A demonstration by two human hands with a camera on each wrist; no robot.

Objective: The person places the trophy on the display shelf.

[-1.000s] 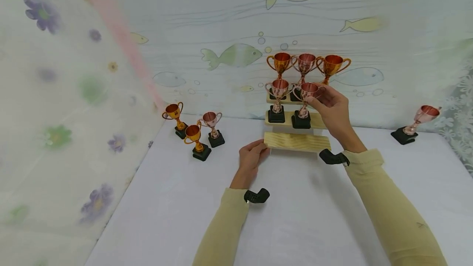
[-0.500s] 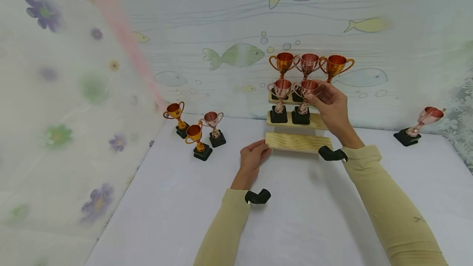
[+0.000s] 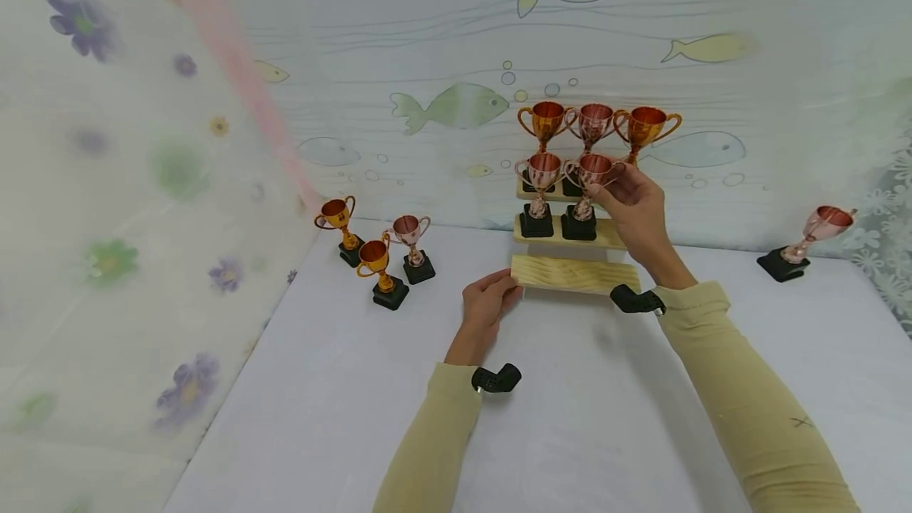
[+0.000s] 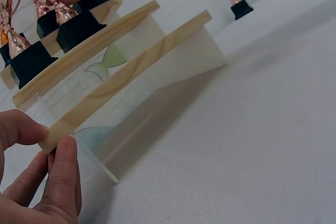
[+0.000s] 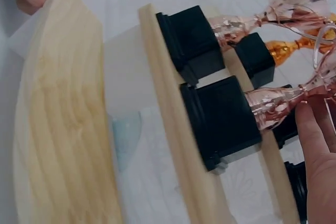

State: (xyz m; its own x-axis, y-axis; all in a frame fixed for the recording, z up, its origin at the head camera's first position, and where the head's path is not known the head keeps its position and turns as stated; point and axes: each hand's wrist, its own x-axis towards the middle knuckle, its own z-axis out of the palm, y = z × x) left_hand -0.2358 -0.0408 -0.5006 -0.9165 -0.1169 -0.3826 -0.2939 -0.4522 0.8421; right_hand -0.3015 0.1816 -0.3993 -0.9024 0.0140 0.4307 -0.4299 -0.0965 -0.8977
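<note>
My right hand [image 3: 636,207] pinches a rose-gold trophy cup [image 3: 594,170] whose black base stands on the middle step of a wooden tiered stand [image 3: 573,274]. Beside it on that step is another rose-gold trophy [image 3: 544,172]. With thumb and fingers, my left hand [image 3: 487,311] grips the left end of the stand's lowest board, seen close in the left wrist view [image 4: 50,140]. On the top step stand a gold trophy [image 3: 547,121], a rose-gold one [image 3: 595,123] and a second gold one [image 3: 644,127], their bases partly hidden.
Left on the white table [image 3: 321,418] are two gold trophies, one farther back [image 3: 336,216] and one nearer [image 3: 375,260], plus a rose-gold trophy [image 3: 409,233]. Another rose-gold trophy [image 3: 826,225] stands far right. A fish-patterned backdrop [image 3: 456,38] hangs behind the stand.
The trophy in my right hand has shifted slightly left and come to stand upright next to the other rose-gold one. My left hand keeps its grip on the board.
</note>
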